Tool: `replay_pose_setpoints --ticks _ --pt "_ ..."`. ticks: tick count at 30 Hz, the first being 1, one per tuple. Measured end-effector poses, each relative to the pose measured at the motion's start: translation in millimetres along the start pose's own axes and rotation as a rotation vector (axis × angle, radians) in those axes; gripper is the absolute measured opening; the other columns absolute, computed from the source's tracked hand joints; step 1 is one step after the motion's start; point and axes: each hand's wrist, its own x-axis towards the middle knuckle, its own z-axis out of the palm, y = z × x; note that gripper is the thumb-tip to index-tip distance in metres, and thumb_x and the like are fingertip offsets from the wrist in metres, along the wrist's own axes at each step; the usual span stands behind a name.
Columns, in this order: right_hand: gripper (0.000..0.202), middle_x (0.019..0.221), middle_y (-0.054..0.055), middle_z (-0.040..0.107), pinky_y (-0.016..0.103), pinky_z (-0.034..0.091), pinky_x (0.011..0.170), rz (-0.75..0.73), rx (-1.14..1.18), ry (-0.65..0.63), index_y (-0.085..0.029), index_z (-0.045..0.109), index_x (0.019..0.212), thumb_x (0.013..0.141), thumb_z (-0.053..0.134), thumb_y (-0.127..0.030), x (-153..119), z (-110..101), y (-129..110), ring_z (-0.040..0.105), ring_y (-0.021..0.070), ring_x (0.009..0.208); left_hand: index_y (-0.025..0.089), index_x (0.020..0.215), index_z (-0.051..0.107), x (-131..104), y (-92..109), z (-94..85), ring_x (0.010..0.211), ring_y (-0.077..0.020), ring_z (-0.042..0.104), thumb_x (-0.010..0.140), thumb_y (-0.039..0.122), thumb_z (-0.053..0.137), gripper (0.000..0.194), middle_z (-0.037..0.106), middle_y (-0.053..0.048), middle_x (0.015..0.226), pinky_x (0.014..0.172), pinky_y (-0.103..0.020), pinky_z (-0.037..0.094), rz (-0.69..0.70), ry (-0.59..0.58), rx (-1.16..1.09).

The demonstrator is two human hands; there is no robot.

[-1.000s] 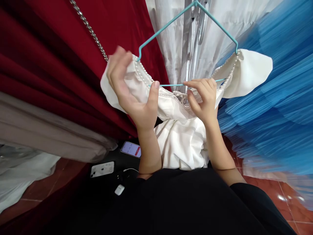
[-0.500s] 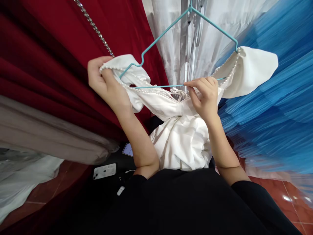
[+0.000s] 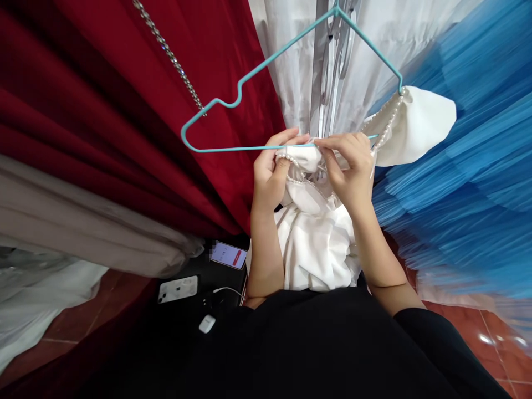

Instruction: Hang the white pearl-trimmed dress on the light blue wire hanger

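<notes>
A light-blue hanger (image 3: pixel 233 149) is held up in front of me, its left shoulder bare. A white dress (image 3: pixel 316 244) with pearl-beaded edging hangs from its right shoulder, and the skirt is gathered over my lap. My left hand (image 3: pixel 272 172) is closed on the dress's beaded left strap, close to the middle of the hanger's bottom bar. The fingers of my right hand (image 3: pixel 349 166) pinch the bottom bar just beside it. Part of the dress's top is hidden behind both hands.
Red fabric (image 3: pixel 216 55) with a beaded chain (image 3: pixel 170 55) hangs at left, blue tulle (image 3: pixel 469 144) at right, white fabric (image 3: pixel 282 72) behind. On a black surface at lower left lie a lit phone (image 3: pixel 228 255), a white phone (image 3: pixel 178 289) and a small white case (image 3: pixel 206 323).
My left hand has drawn the left strap off the hanger's left shoulder and moved right, close to my right hand. My right hand stays on the bottom bar.
</notes>
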Motion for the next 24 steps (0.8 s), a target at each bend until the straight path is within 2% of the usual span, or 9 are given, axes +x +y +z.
replay_pose_setpoints --ticks 2,5,7,10,13,16,19,24 --pt "0.022 0.104 0.0 0.076 0.047 0.048 0.102 -0.031 0.021 0.003 -0.031 0.073 0.111 0.106 0.053 -0.027 -3 -1 1 0.069 0.0196 0.101 0.025 0.109 0.067 -1 0 11.5 0.125 -0.0275 0.071 0.099 0.055 0.061 0.032 0.078 -0.009 0.122 0.108 -0.041 0.056 0.024 0.102 -0.05" --pt "0.024 0.116 0.001 0.072 0.054 0.045 0.113 -0.075 0.03 0.041 -0.033 0.071 0.117 0.106 0.049 -0.029 -6 -5 11 0.068 0.0217 0.113 0.024 0.098 0.062 -1 -2 14.4 0.123 -0.0275 0.072 0.099 0.052 0.062 0.028 0.079 -0.008 0.113 0.107 -0.042 0.057 0.049 0.177 -0.079" --pt "0.024 0.125 0.003 0.067 0.059 0.044 0.116 -0.079 -0.004 0.19 -0.033 0.068 0.12 0.106 0.048 -0.035 -4 -13 24 0.064 0.0244 0.124 0.023 0.098 0.061 1 -5 9.5 0.12 -0.0267 0.073 0.098 0.047 0.064 0.023 0.079 -0.007 0.109 0.108 -0.042 0.057 0.084 0.206 -0.103" --pt "0.026 0.127 0.005 0.061 0.057 0.045 0.115 -0.089 -0.105 0.44 -0.031 0.066 0.124 0.101 0.058 -0.04 6 -30 45 0.059 0.0259 0.127 0.022 0.099 0.06 7 -11 0.6 0.116 -0.0265 0.075 0.097 0.04 0.066 0.02 0.079 -0.007 0.107 0.109 -0.043 0.056 0.106 0.19 -0.137" --pt "0.028 0.119 0.007 0.065 0.052 0.047 0.112 -0.072 -0.148 0.434 -0.028 0.068 0.121 0.094 0.068 -0.032 22 -46 60 0.06 0.0261 0.121 0.022 0.099 0.059 10 -16 -2.7 0.113 -0.0269 0.076 0.098 0.041 0.065 0.02 0.079 -0.008 0.109 0.11 -0.045 0.056 0.111 0.179 -0.134" --pt "0.02 0.105 0.008 0.069 0.045 0.053 0.096 0.034 -0.098 0.408 -0.023 0.069 0.107 0.092 0.059 -0.016 38 -59 67 0.065 0.023 0.102 0.022 0.099 0.058 9 -13 -0.5 0.115 -0.0275 0.076 0.098 0.041 0.064 0.02 0.079 -0.008 0.106 0.111 -0.046 0.056 0.119 0.185 -0.117" --pt "0.019 0.094 0.007 0.068 0.039 0.052 0.079 0.153 -0.084 0.422 -0.022 0.068 0.098 0.09 0.054 -0.011 53 -74 73 0.063 0.0195 0.084 0.022 0.097 0.058 7 -5 2.8 0.115 -0.028 0.075 0.098 0.041 0.063 0.02 0.079 -0.008 0.102 0.111 -0.046 0.056 0.092 0.179 -0.117" --pt "0.024 0.091 0.008 0.069 0.037 0.049 0.078 0.3 -0.118 0.483 -0.021 0.069 0.09 0.085 0.05 -0.006 55 -100 93 0.063 0.0199 0.084 0.021 0.097 0.057 8 1 1.7 0.117 -0.0278 0.074 0.099 0.046 0.062 0.026 0.078 -0.008 0.099 0.11 -0.046 0.055 0.084 0.203 -0.105"
